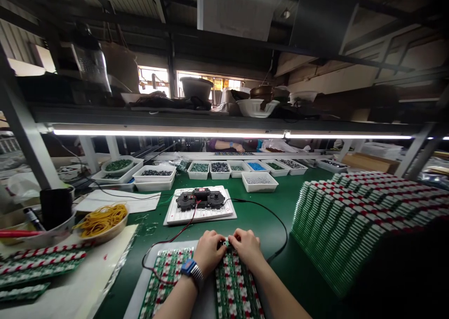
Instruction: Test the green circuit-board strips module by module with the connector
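My left hand [208, 252] and my right hand [247, 247] meet at the far end of a green circuit board panel [235, 286] with red and white parts. Both hands are closed, fingertips pinched together on a small part at the panel's edge; what it is stays too small to make out. A blue watch sits on my left wrist. A second panel [164, 277] lies to the left on a pale sheet. A black fixture [200, 199] with red and black wires rests on a white tray [175, 216] just beyond my hands.
A big stack of board panels [347, 221] fills the right side. Small white bins [259, 181] of parts line the back of the green table. A bowl of yellow rubber bands [102, 220] and more panels [38, 263] lie left. Another person's hand [238, 147] shows beyond the shelf.
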Tool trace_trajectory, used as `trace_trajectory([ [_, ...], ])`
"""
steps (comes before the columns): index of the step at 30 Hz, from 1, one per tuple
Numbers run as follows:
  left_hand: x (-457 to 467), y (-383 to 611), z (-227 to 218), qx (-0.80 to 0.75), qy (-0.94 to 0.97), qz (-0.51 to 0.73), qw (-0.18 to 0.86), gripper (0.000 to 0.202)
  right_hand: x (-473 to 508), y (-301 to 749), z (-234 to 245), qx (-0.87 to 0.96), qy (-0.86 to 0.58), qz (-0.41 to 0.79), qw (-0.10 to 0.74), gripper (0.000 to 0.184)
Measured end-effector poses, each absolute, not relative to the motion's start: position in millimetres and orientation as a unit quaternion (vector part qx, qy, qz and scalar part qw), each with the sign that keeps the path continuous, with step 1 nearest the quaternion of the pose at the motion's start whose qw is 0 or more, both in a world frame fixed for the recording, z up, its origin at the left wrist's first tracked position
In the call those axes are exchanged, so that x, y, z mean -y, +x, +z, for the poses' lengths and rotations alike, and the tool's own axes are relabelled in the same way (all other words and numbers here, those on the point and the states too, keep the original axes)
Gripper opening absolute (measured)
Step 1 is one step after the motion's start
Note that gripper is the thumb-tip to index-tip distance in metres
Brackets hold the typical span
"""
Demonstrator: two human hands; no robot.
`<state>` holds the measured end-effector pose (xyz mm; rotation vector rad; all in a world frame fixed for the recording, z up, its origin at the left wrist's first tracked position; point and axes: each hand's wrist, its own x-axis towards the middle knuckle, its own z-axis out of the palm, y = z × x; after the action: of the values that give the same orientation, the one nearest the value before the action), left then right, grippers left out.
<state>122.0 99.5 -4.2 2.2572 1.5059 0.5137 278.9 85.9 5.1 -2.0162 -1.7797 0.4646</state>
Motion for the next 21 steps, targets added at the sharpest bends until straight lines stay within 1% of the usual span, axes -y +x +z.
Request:
trace_trajectory([
  [8, -100, 121, -8, -0.532, 0.802, 0.194, 0.193, 0.023, -92, 285, 1, 0.633, -0.72, 0.203, 0.2, 0.018],
  [11, -102, 121, -9, -0.526, 0.805, 0.196, 0.192, 0.023, -93, 285, 2, 0.632, -0.721, 0.2, 0.198, 0.018],
  [15, -99, 123, -8, -0.532, 0.801, 0.2, 0.186, 0.029, -91, 286, 3, 0.643, -0.719, 0.192, 0.181, 0.02],
  [18, -96, 125, -6, -0.527, 0.805, 0.207, 0.179, 0.025, -92, 290, -1, 0.65, -0.718, 0.181, 0.17, 0.022],
  [21, -96, 125, -6, -0.533, 0.803, 0.206, 0.169, 0.024, -97, 295, -9, 0.661, -0.708, 0.171, 0.183, 0.023],
])
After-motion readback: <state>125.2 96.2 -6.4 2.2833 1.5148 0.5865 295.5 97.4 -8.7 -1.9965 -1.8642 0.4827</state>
